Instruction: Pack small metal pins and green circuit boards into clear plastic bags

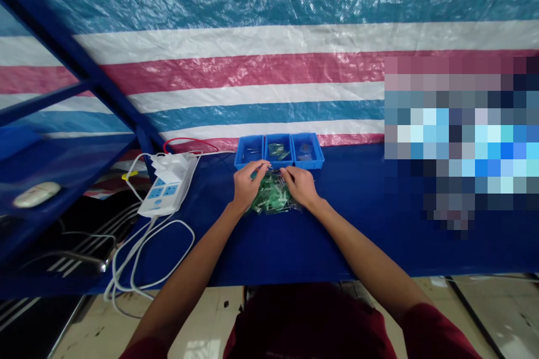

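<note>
A pile of small clear plastic packets with green and whitish contents (272,196) lies on the blue table. My left hand (248,182) is over the pile's far left edge, thumb and fingertips pinched together. Opposite it, my right hand (300,184) also has its fingertips pinched, close to the left ones. A small dark item (274,170) shows between the two hands, too small to name. Just beyond my fingers stand three joined blue bins: the left bin (238,157) has a few thin pieces, the middle bin (278,165) greenish packets, the right bin (319,152) small clear packets.
A white power strip (162,202) with plugged-in adapters and looping white cables (191,235) lies at the left. Blue metal framing (113,98) rises there, beside a shelf with a white computer mouse (37,194). Striped plastic sheeting (252,76) hangs behind. A pixelated area covers the right side.
</note>
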The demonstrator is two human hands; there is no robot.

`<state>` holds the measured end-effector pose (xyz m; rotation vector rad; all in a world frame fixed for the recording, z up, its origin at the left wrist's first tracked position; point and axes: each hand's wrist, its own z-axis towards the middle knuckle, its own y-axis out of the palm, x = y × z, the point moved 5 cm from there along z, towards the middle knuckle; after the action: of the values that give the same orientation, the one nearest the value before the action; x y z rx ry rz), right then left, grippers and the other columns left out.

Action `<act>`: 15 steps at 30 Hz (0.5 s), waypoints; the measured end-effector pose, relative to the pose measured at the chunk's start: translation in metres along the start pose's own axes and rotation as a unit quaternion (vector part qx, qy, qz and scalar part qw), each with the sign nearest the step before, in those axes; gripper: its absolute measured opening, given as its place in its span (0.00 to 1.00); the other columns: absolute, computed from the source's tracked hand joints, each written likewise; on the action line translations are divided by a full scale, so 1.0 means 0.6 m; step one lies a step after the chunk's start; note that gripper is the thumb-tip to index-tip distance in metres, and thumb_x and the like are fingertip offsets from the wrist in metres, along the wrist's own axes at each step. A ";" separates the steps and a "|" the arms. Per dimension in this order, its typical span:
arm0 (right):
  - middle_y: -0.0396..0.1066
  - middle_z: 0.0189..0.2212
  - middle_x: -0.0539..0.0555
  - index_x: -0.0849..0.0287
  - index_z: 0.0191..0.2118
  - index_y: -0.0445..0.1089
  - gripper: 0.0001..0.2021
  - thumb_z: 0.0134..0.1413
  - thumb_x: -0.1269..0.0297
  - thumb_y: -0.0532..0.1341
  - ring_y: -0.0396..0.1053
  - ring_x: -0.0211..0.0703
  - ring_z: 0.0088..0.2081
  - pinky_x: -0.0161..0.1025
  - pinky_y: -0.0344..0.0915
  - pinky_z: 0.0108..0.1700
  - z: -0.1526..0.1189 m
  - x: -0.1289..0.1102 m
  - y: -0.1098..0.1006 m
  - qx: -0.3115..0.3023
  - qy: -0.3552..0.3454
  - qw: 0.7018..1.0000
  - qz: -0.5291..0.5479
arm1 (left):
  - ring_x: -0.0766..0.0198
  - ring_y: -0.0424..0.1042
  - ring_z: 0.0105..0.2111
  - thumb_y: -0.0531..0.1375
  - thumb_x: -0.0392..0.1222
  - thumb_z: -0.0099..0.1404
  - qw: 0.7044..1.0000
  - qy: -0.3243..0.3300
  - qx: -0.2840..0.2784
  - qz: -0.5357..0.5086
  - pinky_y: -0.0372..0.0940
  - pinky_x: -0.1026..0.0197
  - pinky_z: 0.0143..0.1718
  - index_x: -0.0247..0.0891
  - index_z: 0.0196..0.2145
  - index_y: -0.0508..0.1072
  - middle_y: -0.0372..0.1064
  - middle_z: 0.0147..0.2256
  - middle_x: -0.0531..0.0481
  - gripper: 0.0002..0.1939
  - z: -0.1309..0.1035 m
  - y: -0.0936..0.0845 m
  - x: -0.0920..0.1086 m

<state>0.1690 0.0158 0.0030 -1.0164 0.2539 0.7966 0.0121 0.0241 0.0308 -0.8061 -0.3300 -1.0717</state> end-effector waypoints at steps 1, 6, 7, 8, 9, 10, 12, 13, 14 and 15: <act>0.70 0.24 0.52 0.58 0.27 0.66 0.21 0.67 0.58 0.46 0.67 0.39 0.27 0.34 0.53 0.31 0.000 0.000 -0.001 0.001 0.002 1.000 -0.005 | 0.63 0.76 0.34 0.56 0.44 0.68 0.999 0.021 0.019 0.026 0.69 0.62 0.40 0.37 0.38 0.77 0.77 0.35 0.48 0.12 0.001 -0.006 0.003; 0.70 0.23 0.52 0.58 0.27 0.67 0.20 0.67 0.58 0.47 0.67 0.39 0.28 0.34 0.52 0.30 0.001 0.001 0.001 -0.006 0.005 1.000 -0.023 | 0.61 0.75 0.39 0.56 0.40 0.68 0.978 0.128 0.121 0.115 0.67 0.56 0.46 0.37 0.39 0.77 0.77 0.37 0.46 0.10 0.018 -0.042 0.012; 0.70 0.24 0.52 0.58 0.27 0.67 0.20 0.67 0.58 0.47 0.67 0.39 0.28 0.34 0.52 0.30 0.001 0.001 0.002 -0.008 0.007 1.000 -0.025 | 0.60 0.75 0.39 0.56 0.40 0.68 0.973 0.139 0.133 0.128 0.67 0.56 0.47 0.36 0.40 0.77 0.77 0.37 0.46 0.10 0.025 -0.048 0.009; 0.70 0.24 0.52 0.58 0.27 0.67 0.20 0.67 0.58 0.47 0.67 0.39 0.28 0.34 0.52 0.30 0.000 0.002 0.002 -0.009 0.008 1.000 -0.027 | 0.60 0.75 0.40 0.56 0.40 0.68 0.970 0.140 0.138 0.143 0.66 0.54 0.49 0.36 0.40 0.77 0.77 0.38 0.46 0.11 0.035 -0.053 0.002; 0.70 0.24 0.52 0.58 0.27 0.68 0.20 0.67 0.58 0.47 0.67 0.39 0.28 0.34 0.52 0.30 0.000 0.001 0.003 -0.010 0.009 1.000 -0.028 | 0.59 0.75 0.41 0.55 0.41 0.69 0.969 0.130 0.133 0.161 0.65 0.53 0.50 0.36 0.41 0.77 0.77 0.39 0.45 0.12 0.045 -0.055 -0.006; 0.70 0.24 0.51 0.58 0.28 0.68 0.20 0.67 0.58 0.47 0.67 0.39 0.28 0.34 0.52 0.30 0.000 0.001 0.003 -0.012 0.009 0.999 -0.029 | 0.58 0.74 0.43 0.54 0.41 0.69 0.970 0.111 0.112 0.182 0.65 0.52 0.51 0.36 0.42 0.77 0.77 0.40 0.45 0.13 0.055 -0.055 -0.017; 0.70 0.24 0.52 0.58 0.27 0.68 0.20 0.67 0.59 0.47 0.68 0.39 0.29 0.34 0.53 0.31 0.001 0.001 0.000 -0.019 0.014 0.999 -0.033 | 0.55 0.72 0.46 0.52 0.43 0.70 0.969 0.069 0.020 0.238 0.63 0.48 0.52 0.37 0.43 0.77 0.76 0.41 0.44 0.15 0.071 -0.043 -0.040; 0.71 0.25 0.52 0.58 0.27 0.68 0.19 0.67 0.59 0.48 0.68 0.40 0.29 0.35 0.53 0.31 0.003 0.002 -0.002 -0.024 0.021 0.999 -0.037 | 0.52 0.71 0.48 0.51 0.44 0.70 0.962 0.051 -0.030 0.266 0.62 0.46 0.53 0.37 0.44 0.76 0.76 0.43 0.42 0.16 0.072 -0.037 -0.050; 0.71 0.25 0.52 0.58 0.28 0.68 0.19 0.66 0.59 0.48 0.68 0.40 0.29 0.35 0.53 0.31 0.005 0.003 -0.006 -0.032 0.029 0.998 -0.041 | 0.50 0.69 0.51 0.51 0.45 0.70 0.955 0.037 -0.067 0.286 0.60 0.44 0.54 0.36 0.47 0.75 0.74 0.45 0.41 0.17 0.069 -0.032 -0.056; 0.71 0.26 0.52 0.58 0.28 0.69 0.18 0.66 0.60 0.48 0.68 0.40 0.30 0.35 0.54 0.32 0.008 0.004 -0.010 -0.042 0.038 0.997 -0.047 | 0.50 0.67 0.53 0.50 0.45 0.70 0.951 0.031 -0.096 0.292 0.59 0.44 0.55 0.35 0.49 0.74 0.73 0.48 0.39 0.19 0.061 -0.029 -0.059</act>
<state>0.1743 0.0193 0.0084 -1.1306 0.2380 0.6888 -0.0149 0.0695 0.0419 -0.9637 0.0737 -0.5717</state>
